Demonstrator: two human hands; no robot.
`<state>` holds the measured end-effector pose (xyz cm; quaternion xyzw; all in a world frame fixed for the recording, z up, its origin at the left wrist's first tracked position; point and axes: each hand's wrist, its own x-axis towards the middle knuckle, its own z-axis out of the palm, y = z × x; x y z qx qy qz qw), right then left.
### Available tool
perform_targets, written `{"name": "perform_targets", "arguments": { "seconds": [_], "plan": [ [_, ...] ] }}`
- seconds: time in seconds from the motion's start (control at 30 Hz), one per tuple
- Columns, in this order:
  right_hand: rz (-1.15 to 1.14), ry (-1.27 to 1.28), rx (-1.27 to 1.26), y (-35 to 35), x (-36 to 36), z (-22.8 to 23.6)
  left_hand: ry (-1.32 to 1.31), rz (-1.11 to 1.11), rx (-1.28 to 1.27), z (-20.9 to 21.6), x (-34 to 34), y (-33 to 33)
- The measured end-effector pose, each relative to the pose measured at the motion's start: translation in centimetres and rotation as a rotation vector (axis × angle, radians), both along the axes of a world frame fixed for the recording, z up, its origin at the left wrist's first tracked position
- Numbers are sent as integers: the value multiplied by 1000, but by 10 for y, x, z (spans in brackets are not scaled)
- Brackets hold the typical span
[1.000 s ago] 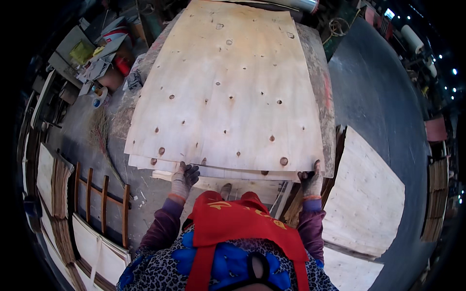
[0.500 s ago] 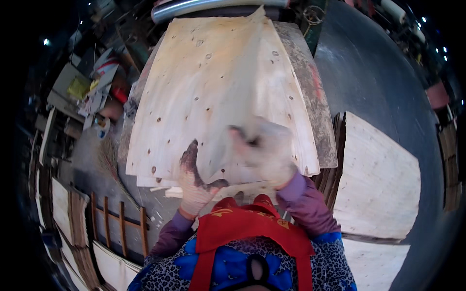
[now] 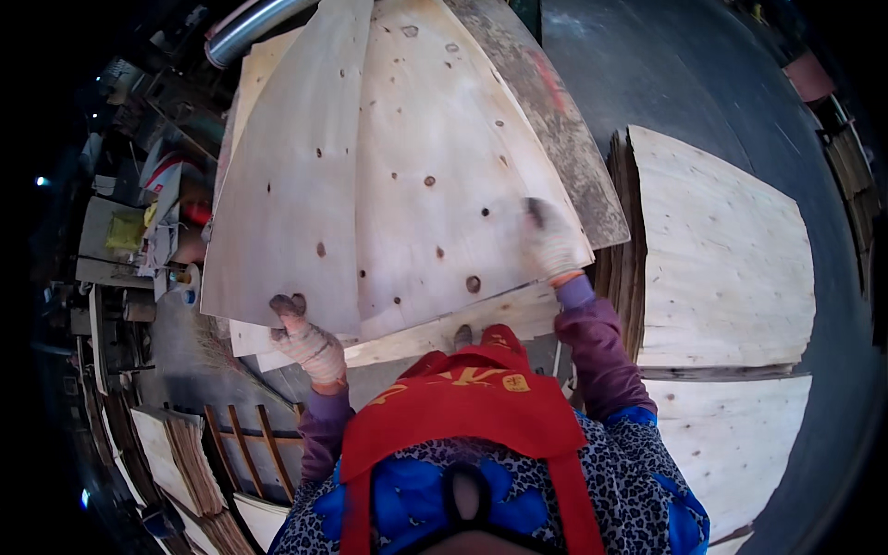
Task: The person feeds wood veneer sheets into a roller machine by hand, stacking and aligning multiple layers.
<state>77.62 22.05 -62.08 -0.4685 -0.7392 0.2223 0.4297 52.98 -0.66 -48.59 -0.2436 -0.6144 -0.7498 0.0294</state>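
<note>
My left hand (image 3: 313, 349), in a pale work glove with dark fingertips, is at the near edge of a narrow wood veneer sheet (image 3: 287, 176). Its thumb and fingers look closed on that edge, though the sheet partly hides them. This sheet lies over the left part of a wider knotted veneer sheet (image 3: 425, 139), its long right edge running away from me. Over the wider sheet's near right side is my right hand (image 3: 549, 242), gloved too. Motion smears its fingers, and whether they touch the wood is unclear.
A worn board (image 3: 583, 176) sticks out under the sheets on the right. Beyond it stand veneer stacks (image 3: 721, 250). A metal roller (image 3: 254, 32) is at the far left. On the left are a broom (image 3: 227, 347), a wooden rack (image 3: 250, 444) and more veneer stacks (image 3: 176, 453).
The blurred, lifted veneer now lies flatter across the left side of the pile. My hands have spread apart, left hand leftward and right hand rightward. The view has shifted to the right.
</note>
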Motion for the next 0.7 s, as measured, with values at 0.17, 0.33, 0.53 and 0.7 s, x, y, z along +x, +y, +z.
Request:
{"name": "perform_targets", "arguments": {
  "seconds": [0.17,0.33,0.53,0.7],
  "plan": [
    [-179,-228,-555,38,74,-55,40,51,-111,1,5,4],
    [-169,-318,-617,61,87,-41,214,98,-152,13,12,13],
    [194,288,-713,67,80,21,-7,100,-43,23,16,15],
    [655,370,-498,23,10,131,102,47,-47,11,20,15]
  ]
}}
